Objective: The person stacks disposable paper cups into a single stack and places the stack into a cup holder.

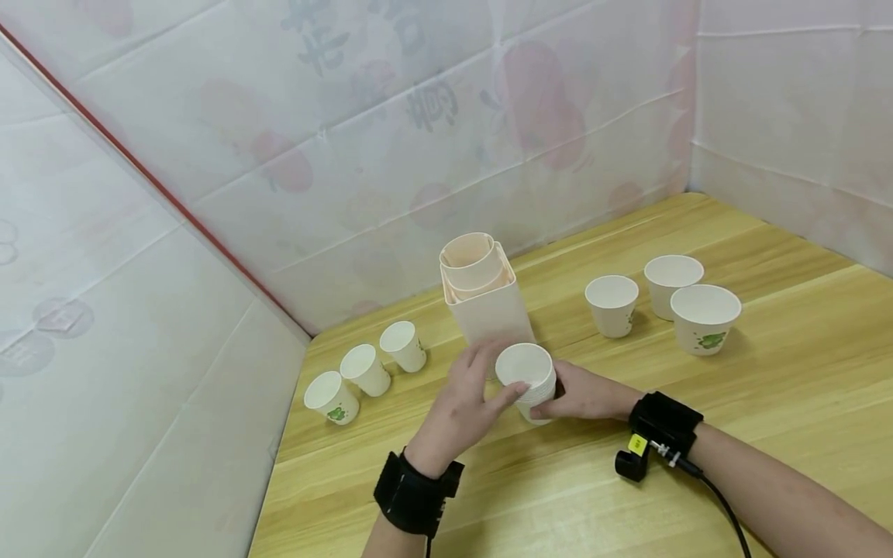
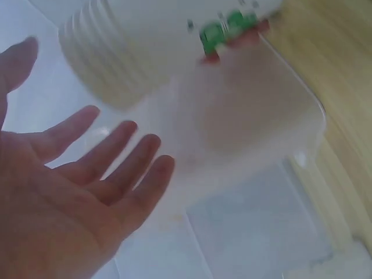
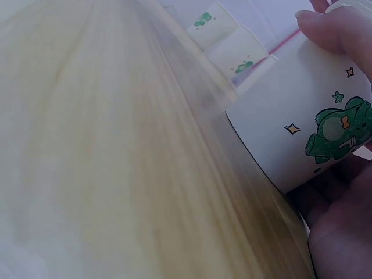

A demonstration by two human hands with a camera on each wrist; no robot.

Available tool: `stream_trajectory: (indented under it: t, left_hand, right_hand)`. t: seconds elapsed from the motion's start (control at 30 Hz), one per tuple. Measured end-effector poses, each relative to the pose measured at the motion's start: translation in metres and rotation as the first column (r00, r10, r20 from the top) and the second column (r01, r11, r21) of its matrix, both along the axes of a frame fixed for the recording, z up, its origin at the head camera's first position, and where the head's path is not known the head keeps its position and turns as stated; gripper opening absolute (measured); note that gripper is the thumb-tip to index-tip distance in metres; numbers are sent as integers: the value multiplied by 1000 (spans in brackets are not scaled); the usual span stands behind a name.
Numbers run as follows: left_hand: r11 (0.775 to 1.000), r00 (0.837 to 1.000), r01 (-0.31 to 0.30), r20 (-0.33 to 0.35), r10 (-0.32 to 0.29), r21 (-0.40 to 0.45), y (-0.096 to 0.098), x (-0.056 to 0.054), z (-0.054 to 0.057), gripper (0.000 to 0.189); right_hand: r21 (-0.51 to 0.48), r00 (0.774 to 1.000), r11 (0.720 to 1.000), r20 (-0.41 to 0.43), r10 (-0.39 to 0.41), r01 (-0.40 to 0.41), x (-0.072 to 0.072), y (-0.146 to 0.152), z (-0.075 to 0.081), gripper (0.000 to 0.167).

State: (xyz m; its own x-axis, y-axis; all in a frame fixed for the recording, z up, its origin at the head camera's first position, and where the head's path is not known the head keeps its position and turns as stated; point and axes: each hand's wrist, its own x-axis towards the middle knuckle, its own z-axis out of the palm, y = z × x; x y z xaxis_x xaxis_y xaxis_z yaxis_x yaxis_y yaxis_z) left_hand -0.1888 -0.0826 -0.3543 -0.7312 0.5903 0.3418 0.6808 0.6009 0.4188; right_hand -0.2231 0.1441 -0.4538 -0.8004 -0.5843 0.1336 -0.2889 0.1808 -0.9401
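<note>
A stack of white paper cups (image 1: 525, 364) stands near the middle of the table, its rims layered at the top. My right hand (image 1: 589, 393) grips this stack from the right side. In the right wrist view its thumb lies along the lower cup (image 3: 279, 110), which bears a green bear print. My left hand (image 1: 456, 407) is beside the stack on the left, thumb near the rims. Seen from the left wrist, the fingers (image 2: 142, 168) are spread and relaxed, with a gap between them and the layered rims (image 2: 110, 52).
Behind the stack stands a pale square holder (image 1: 488, 314) with a round tube (image 1: 470, 267) in its top. Three paper cups (image 1: 366, 372) form a row at the left. Three more cups (image 1: 705, 322) stand at the right. A patterned white sheet (image 1: 418, 139) hangs behind the table.
</note>
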Motion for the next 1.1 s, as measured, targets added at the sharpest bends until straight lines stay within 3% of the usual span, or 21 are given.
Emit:
stream_trajectory:
  t: [0.07, 0.17, 0.37, 0.53, 0.73, 0.97, 1.1]
  left_hand:
    - [999, 998, -49, 40, 48, 23, -10, 0, 4, 56]
    - [991, 991, -126, 43, 124, 47, -24, -1, 8, 52]
    - [971, 976, -206, -52, 213, 121, -53, -7, 15, 41]
    - [944, 948, -274, -115, 297, 182, -81, -14, 21, 38]
    - [890, 895, -399, -120, 430, 220, -118, -26, 24, 42]
    - [807, 823, -565, 45, 566, 170, -153, -38, 14, 53]
    - [750, 769, -638, 102, 631, 174, -170, -44, 6, 58]
  right_hand:
    - [2, 1000, 1000, -10, 0, 0, 0, 0, 1, 69]
    - [-2, 1000, 1000, -14, -1, 1, 0, 1, 2, 69]
    - [-3, 1000, 1000, 0, -3, 3, 1, 0, 3, 70]
    - [-11, 1000, 1000, 9, -1, 1, 1, 0, 3, 73]
    - [-17, 1000, 1000, 10, 0, 1, 1, 0, 4, 74]
    - [12, 1000, 1000, -8, -9, 9, 0, 1, 2, 74]
    - [4, 1000, 1000, -10, -7, 7, 1, 0, 1, 73]
